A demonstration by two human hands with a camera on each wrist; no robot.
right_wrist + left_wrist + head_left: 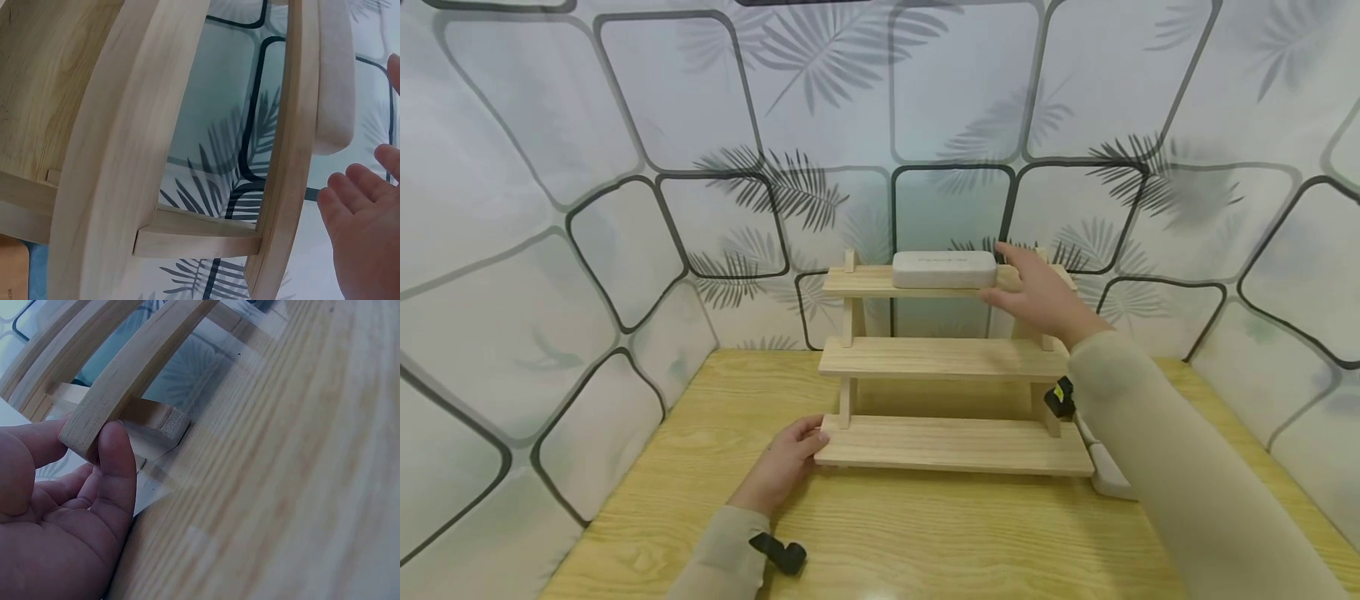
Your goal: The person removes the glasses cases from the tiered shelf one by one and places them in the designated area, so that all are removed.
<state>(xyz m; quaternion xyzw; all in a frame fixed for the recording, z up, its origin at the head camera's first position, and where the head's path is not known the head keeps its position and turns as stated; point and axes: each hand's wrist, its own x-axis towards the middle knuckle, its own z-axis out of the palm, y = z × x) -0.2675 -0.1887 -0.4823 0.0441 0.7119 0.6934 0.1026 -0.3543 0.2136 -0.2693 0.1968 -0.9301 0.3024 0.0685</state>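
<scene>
A three-tier wooden shelf stand (951,358) stands on the table in the head view. My left hand (782,465) grips the left end of its lowest board; in the left wrist view the thumb and fingers of that hand (75,512) pinch the board's end (94,428). On the top board lies a white oblong case (943,270) with faint lettering. My right hand (1037,292) is held at the case's right end, thumb and fingers spread. From the right wrist, a gap shows between this hand (369,225) and the case (335,81).
Beside the stand's lower right, a white object (1112,475) is partly hidden by my right sleeve (1180,450). Leaf-patterned cloth (835,100) hangs behind and at both sides of the wood-grain table (925,533). An orange-brown item (12,269) shows at the right wrist view's corner.
</scene>
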